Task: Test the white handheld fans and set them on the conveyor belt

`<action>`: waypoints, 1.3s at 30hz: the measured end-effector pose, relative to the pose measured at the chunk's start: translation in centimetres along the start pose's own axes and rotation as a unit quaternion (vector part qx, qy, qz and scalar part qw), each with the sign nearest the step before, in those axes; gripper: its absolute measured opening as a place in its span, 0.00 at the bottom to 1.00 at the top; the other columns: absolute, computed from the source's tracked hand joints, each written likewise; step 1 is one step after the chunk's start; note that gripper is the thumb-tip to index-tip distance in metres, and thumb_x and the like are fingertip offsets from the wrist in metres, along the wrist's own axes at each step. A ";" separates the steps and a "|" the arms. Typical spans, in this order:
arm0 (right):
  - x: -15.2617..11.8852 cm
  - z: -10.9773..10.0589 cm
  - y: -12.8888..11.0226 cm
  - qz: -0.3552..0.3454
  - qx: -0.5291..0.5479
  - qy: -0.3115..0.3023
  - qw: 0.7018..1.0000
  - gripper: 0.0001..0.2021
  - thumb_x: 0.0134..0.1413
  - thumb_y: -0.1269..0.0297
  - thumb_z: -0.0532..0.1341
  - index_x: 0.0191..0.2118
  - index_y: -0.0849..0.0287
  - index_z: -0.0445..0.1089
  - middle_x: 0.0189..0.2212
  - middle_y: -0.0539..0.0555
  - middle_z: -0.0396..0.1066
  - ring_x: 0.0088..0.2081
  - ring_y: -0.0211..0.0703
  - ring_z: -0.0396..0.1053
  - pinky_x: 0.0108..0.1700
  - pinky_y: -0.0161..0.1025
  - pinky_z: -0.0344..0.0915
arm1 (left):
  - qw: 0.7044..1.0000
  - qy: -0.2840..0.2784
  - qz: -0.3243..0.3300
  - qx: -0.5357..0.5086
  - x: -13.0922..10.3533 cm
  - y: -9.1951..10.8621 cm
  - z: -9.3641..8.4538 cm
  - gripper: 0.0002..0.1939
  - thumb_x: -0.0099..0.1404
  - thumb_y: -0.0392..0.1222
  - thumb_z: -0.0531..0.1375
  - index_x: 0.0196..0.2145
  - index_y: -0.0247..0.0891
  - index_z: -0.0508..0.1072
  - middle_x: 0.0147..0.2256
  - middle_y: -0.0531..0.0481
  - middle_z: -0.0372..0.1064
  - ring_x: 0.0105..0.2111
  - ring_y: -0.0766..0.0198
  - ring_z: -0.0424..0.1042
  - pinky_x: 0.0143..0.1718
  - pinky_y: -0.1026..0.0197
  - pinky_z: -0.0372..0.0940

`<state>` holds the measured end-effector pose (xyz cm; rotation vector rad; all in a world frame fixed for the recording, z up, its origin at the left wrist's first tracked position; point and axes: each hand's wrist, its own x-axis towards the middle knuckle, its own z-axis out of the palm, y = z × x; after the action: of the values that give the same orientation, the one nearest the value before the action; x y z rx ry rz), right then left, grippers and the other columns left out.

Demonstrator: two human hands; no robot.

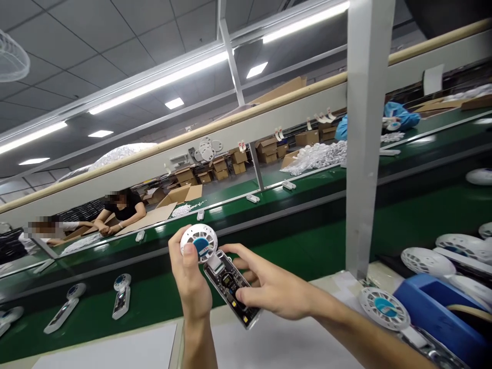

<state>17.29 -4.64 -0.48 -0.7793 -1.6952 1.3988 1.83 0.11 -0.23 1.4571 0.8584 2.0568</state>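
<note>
A small white handheld fan [203,237] is held up in front of me, its round grille showing a blue centre. My left hand [193,284] is closed around the fan's head, the thumb pressed on the rim. My right hand [274,293] grips the handle [226,284], with the thumb on its face and the fingers behind. The handle lies open, and a dark circuit board with yellow parts shows inside. Another fan [385,308] with a blue centre lies at my right, partly behind my right forearm.
A green conveyor [154,294] carries several fans. A blue tape dispenser [434,307] and more white fans stand at the right, by a grey post [363,154]. White sheets [111,351] cover the bench. Across the line, co-workers [123,210] sit beside cardboard boxes [186,195].
</note>
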 end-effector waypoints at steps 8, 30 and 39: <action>0.1 0.2 -0.5 -0.001 0.022 0.061 0.998 0.34 0.42 0.73 0.64 0.59 0.56 0.61 0.41 0.51 0.70 0.35 0.43 0.73 0.36 0.39 0.67 | 0.998 -0.023 -0.047 -0.038 0.2 0.0 -0.5 0.26 0.66 0.62 0.57 0.50 0.38 0.70 0.40 0.49 0.68 0.35 0.64 0.68 0.35 0.66 0.63; -7.3 -1.4 -7.9 0.205 -0.022 0.051 0.977 0.33 0.47 0.66 0.68 0.60 0.59 0.61 0.41 0.52 0.69 0.36 0.37 0.70 0.34 0.31 0.66 | 0.951 -0.260 -0.167 -0.002 -1.6 3.1 0.0 0.23 0.63 0.61 0.59 0.42 0.37 0.68 0.26 0.54 0.65 0.19 0.70 0.62 0.20 0.68 0.60; -15.7 0.1 -4.9 0.253 0.243 0.143 0.926 0.17 0.36 0.75 0.61 0.38 0.61 0.69 0.29 0.50 0.73 0.30 0.40 0.73 0.30 0.32 0.67 | 0.867 -0.465 -0.178 0.024 -6.1 3.4 1.6 0.40 0.54 0.79 0.51 0.43 0.40 0.75 0.20 0.48 0.66 0.18 0.62 0.60 0.19 0.62 0.60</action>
<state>25.14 -18.94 1.34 -1.1061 -0.8900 1.8466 5.23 -6.07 -1.39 1.8609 0.6704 0.8650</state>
